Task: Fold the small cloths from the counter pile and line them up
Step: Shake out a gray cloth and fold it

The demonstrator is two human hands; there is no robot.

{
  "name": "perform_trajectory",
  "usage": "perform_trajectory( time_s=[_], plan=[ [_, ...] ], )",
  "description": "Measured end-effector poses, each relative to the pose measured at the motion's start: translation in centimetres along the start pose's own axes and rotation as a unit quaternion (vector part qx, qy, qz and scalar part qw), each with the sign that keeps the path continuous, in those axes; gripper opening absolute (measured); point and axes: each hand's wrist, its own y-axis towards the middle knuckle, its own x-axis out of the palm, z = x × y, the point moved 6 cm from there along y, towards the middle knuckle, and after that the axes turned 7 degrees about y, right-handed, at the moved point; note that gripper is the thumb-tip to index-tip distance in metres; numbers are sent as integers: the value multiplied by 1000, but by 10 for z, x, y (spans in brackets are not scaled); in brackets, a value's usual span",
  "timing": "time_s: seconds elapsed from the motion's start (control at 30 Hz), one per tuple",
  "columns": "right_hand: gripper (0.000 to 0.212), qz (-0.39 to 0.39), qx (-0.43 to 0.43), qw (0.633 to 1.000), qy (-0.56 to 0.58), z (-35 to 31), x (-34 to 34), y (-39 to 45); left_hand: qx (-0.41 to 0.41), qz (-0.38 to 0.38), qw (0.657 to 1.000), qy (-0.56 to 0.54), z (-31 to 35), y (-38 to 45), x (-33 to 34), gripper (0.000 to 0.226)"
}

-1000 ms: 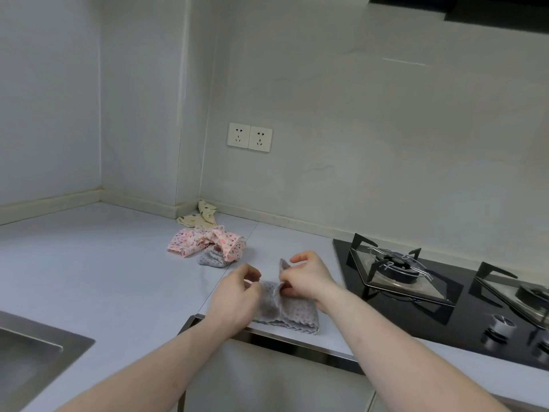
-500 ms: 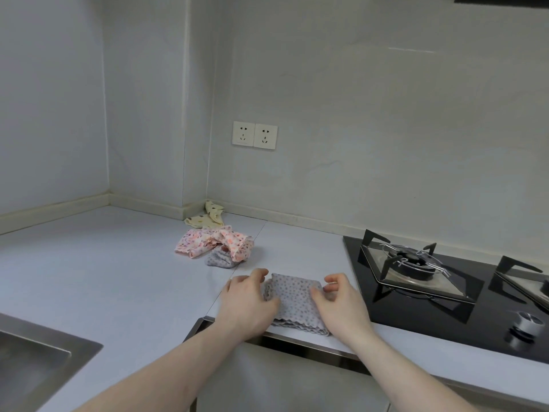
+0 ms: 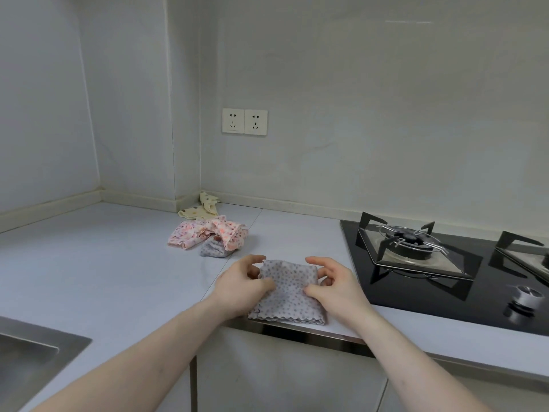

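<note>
We hold a grey cloth [image 3: 286, 289] at the counter [image 3: 89, 263] edge, one hand on each side.

Our left hand [image 3: 242, 285] and right hand [image 3: 334, 285] curl their fingers onto its side edges, thumbs on top; the fingertips underneath are hidden. The pile [image 3: 208, 233] lies behind, its grey piece mostly covered. The sink [image 3: 29, 361] and hob [image 3: 445, 263] are cut off.

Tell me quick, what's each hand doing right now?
Left hand: fingers curled, pinching the left edge of the grey dotted cloth.
Right hand: fingers curled, pinching the cloth's right edge.
</note>
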Motion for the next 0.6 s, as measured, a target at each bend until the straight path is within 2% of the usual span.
perform_trajectory(
  time_s=[0.13,0.17,0.33,0.5,0.6],
  plan=[
    [46,-8,-17,1000,-3,-2,0,-1,35,41,998,-30,5,-3,-2,10],
    [43,-1,-25,1000,-7,-2,-1,-1,42,49,997,-37,7,-4,-2,6],
    [33,37,-48,998,-9,-4,-6,-4,42,63,995,-60,4,-3,-7,25],
    [23,69,-58,996,-23,-8,-6,-11,31,58,992,-109,1,-4,-5,20],
    [29,72,-58,995,-31,-10,-4,-13,35,59,992,-110,2,-5,-3,20]
  ],
)
